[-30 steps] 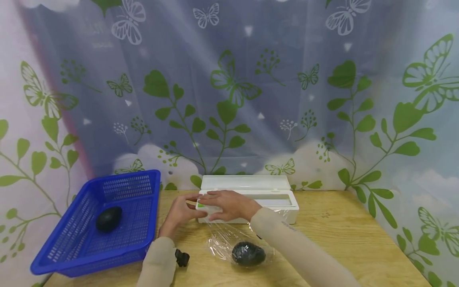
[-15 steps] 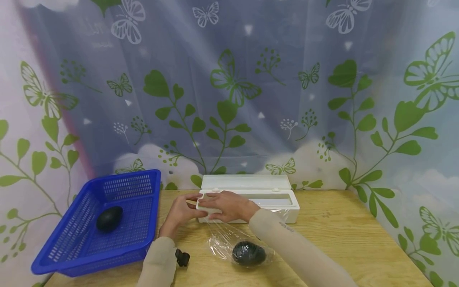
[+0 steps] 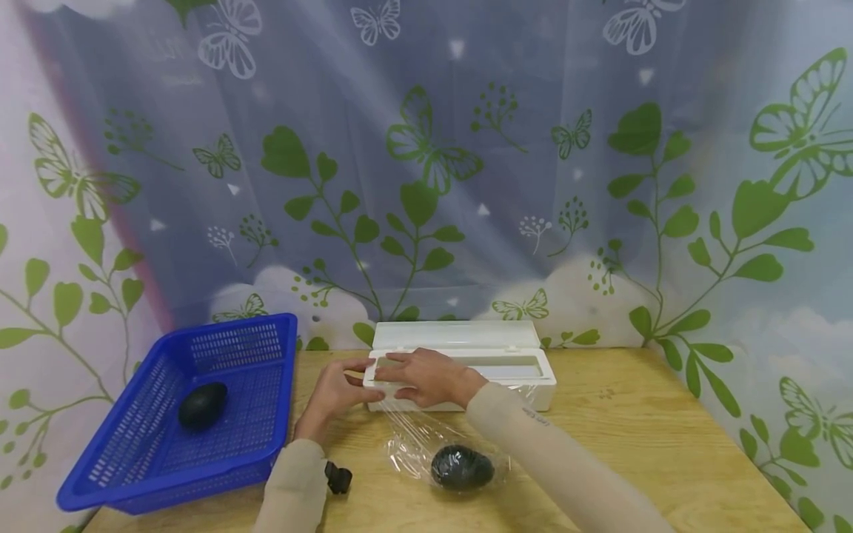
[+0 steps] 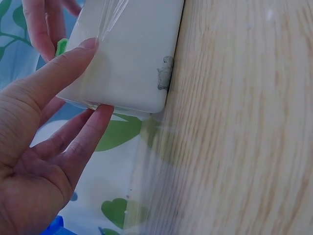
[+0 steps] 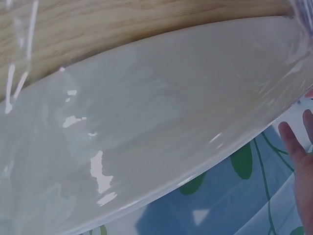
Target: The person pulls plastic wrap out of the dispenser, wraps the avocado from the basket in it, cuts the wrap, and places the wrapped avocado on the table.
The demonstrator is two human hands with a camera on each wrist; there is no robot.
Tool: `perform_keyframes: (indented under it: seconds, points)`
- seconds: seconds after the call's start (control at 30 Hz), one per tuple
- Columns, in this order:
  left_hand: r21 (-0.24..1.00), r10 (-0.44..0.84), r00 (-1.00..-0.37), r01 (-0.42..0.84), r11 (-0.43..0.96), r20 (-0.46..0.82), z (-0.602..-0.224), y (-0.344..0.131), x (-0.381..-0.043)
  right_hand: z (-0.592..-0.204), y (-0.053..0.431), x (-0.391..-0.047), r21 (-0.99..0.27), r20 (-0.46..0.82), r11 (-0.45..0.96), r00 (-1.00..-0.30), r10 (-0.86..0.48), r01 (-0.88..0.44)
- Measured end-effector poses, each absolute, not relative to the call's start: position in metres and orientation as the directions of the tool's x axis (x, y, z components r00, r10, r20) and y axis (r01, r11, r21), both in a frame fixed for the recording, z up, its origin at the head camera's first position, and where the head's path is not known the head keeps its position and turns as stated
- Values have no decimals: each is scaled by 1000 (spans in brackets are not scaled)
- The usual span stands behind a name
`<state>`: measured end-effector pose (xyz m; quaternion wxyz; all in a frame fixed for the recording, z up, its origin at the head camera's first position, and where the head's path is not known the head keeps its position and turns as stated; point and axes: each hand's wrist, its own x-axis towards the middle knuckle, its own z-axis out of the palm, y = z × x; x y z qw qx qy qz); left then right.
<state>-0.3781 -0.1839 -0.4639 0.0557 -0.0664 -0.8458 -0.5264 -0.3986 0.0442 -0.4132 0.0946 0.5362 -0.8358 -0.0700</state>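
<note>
Left hand [image 3: 335, 392] pinches the end of the long white plastic box [image 4: 139, 58], thumb on the front, other fingers against the end, probably bracing it for the right hand [image 3: 433, 379] above; that one's thumb stands apart from its fingers, but whether any clamp the small green tab [image 4: 61, 47] can't be told. Clear crinkled plastic film [image 3: 408, 444] runs from the box front over the dark oval fruit [image 3: 461, 468] on the pale wooden table [image 3: 633, 437], whose weight likely anchors the loose end; a second dark oval fruit [image 3: 203, 406] sits apart in the blue rectangular plastic basket [image 3: 292, 363].
</note>
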Motion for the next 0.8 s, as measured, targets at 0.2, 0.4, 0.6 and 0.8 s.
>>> perform_keyframes:
  seconds: [0.2, 0.4, 0.6, 0.8]
  points:
    - [889, 49, -988, 154, 431, 147, -466, -186, -379, -412, 40, -396, 184, 51, 432, -431, -901, -883]
    - [889, 50, -986, 164, 428, 158, -465, -186, -380, -414, 39, -396, 237, 48, 445, -447, -893, -864]
    - [882, 35, -986, 162, 443, 163, -464, -186, -378, -411, 38, -395, 232, 60, 437, -436, -898, -869]
    - [874, 52, -982, 185, 449, 182, -465, -184, -378, -412, 38, -395, 303, 91, 428, -421, -902, -852]
